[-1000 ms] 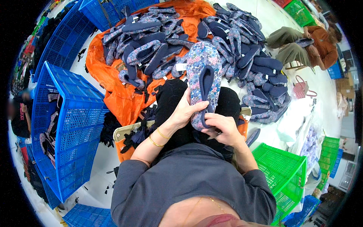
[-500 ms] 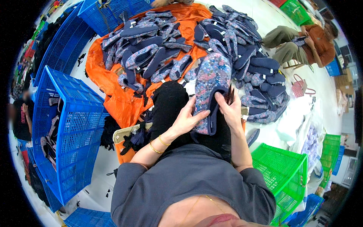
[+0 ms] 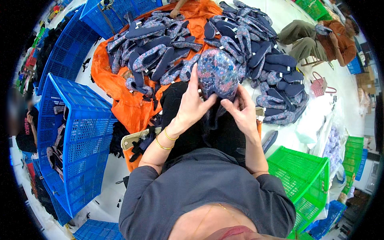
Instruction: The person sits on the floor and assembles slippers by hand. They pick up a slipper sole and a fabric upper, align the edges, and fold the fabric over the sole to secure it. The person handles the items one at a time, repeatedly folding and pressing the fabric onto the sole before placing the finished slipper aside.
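A slipper (image 3: 218, 74) with a speckled blue-and-pink upper and a navy lining is held above my lap, its toe pointing away from me. My left hand (image 3: 194, 102) grips its left side, the fingers stretched along the edge and the thumb at the opening. My right hand (image 3: 242, 110) pinches the opening's right side with thumb and fingers. Beyond them lies a heap of similar slippers (image 3: 154, 52), some turned sole up. A second heap of slippers (image 3: 276, 74) lies to the right.
An orange sheet (image 3: 108, 84) lies under the left heap. On the left stand blue crates (image 3: 86, 148), one holding slippers; a green crate (image 3: 298, 172) is at my right. A person (image 3: 336, 44) sits at the far right with a slipper; another person's hand (image 3: 175, 14) touches the far heap.
The slipper has tilted, so its toe faces up more and its opening is turned down. My left hand has shifted forward along its side. The dark pointed tool at my right hand no longer shows.
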Demonstrator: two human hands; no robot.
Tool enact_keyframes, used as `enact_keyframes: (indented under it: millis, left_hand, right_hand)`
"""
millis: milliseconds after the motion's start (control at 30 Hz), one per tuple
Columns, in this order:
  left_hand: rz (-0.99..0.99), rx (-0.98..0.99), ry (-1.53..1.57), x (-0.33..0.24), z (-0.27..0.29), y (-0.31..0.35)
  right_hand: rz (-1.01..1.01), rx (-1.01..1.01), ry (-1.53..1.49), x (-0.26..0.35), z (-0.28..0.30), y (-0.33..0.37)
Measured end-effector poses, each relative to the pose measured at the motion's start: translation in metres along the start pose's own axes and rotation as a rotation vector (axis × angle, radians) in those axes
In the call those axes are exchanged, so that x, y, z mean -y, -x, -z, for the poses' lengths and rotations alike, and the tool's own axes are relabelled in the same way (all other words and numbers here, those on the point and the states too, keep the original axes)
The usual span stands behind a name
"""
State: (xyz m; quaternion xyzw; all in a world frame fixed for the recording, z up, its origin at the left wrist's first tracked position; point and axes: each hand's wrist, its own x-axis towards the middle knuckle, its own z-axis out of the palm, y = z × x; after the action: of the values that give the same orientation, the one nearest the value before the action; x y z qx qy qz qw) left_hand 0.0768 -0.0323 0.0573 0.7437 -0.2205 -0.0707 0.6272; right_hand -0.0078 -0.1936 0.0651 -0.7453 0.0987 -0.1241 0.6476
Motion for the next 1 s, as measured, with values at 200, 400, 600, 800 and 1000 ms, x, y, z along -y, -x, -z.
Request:
enact_keyframes:
  millis: [200,400,600,800,1000]
  left_hand:
    - [0.021,0.036,0.388,0.015,0.008,-0.017]
    - [0.188,0.039,0.786,0.030,0.024,-0.040]
    - [0.172,0.215,0.528,0.025,0.043,-0.051]
    - [0.109,0.108,0.762,-0.011,0.025,-0.016]
    - [0.106,-0.044,0.779,0.010,0.025,-0.025]
  right_hand:
    - [-0.112,0.123,-0.202,-0.008,-0.001,0.006]
    - [-0.138,0.129,0.078,-0.014,-0.013,0.022]
    - [0.296,-0.140,0.425,-0.007,-0.010,0.009]
    - [0.410,-0.226,1.002,-0.001,-0.026,0.019]
    - [0.390,0.015,0.685,-0.002,-0.036,0.033]
